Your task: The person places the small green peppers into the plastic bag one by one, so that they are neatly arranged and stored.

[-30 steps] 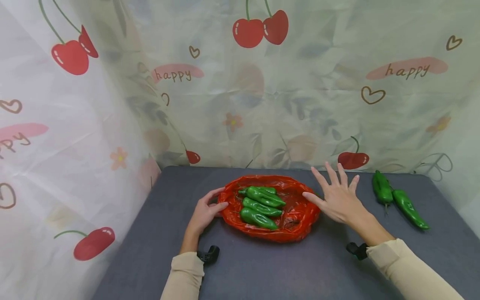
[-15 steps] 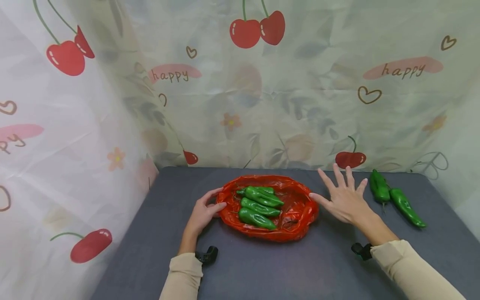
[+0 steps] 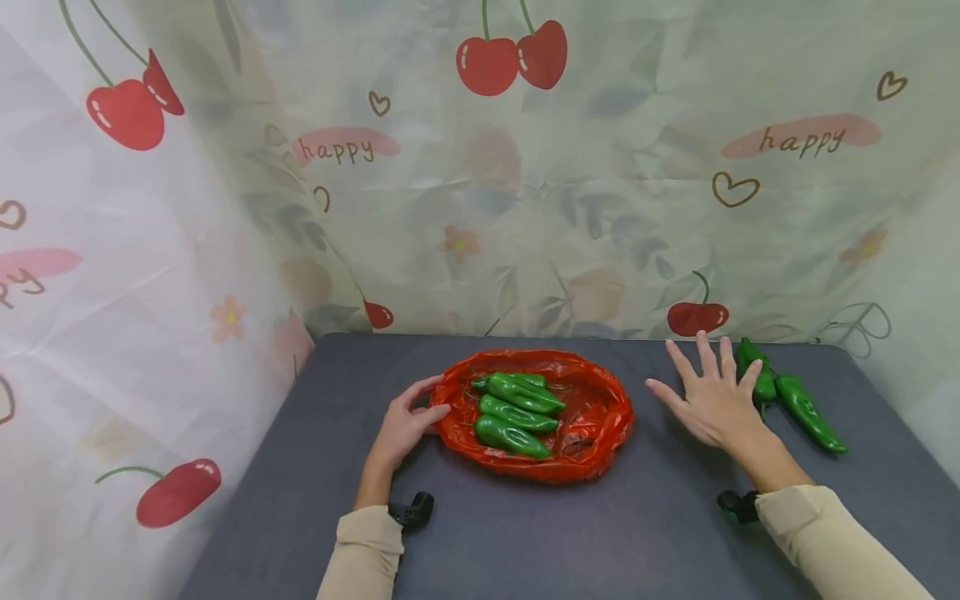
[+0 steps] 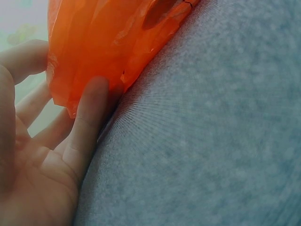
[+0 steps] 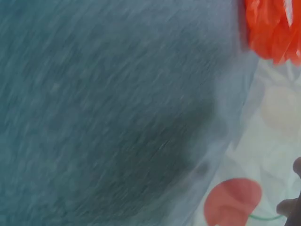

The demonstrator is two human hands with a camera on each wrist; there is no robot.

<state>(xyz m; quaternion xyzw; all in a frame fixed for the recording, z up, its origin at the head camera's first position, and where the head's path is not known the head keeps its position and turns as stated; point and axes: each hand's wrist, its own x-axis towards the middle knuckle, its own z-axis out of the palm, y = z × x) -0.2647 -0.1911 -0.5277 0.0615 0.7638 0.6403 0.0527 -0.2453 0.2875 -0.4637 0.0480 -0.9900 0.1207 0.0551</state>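
A red plastic bag [image 3: 611, 437], spread open like a shallow bowl, sits mid-table with several green peppers [image 3: 517, 414] lying side by side in its left half. The left hand [image 3: 401, 429] holds the bag's left end; in the left wrist view its thumb lies against the near side of the red plastic [image 4: 94, 52], fingers at the far side. Apart from the bag, the right hand [image 3: 716, 404] is spread wide and holds nothing. Its fingers partly cover one of two loose green peppers [image 3: 810, 412] on the right. Just its fingertips [image 5: 291, 207] enter the right wrist view.
A dark grey cloth [image 3: 540, 542] covers the table. Pale curtains printed with cherries and hearts [image 3: 540, 233] hang behind it and along the left and right sides. Each wrist wears a small black camera [image 3: 412, 510] below a beige sleeve.
The right hand, fingers still spread, has moved rightward from the bag's right rim toward the two loose peppers. The left hand keeps its place on the bag. The head view has turned slightly.
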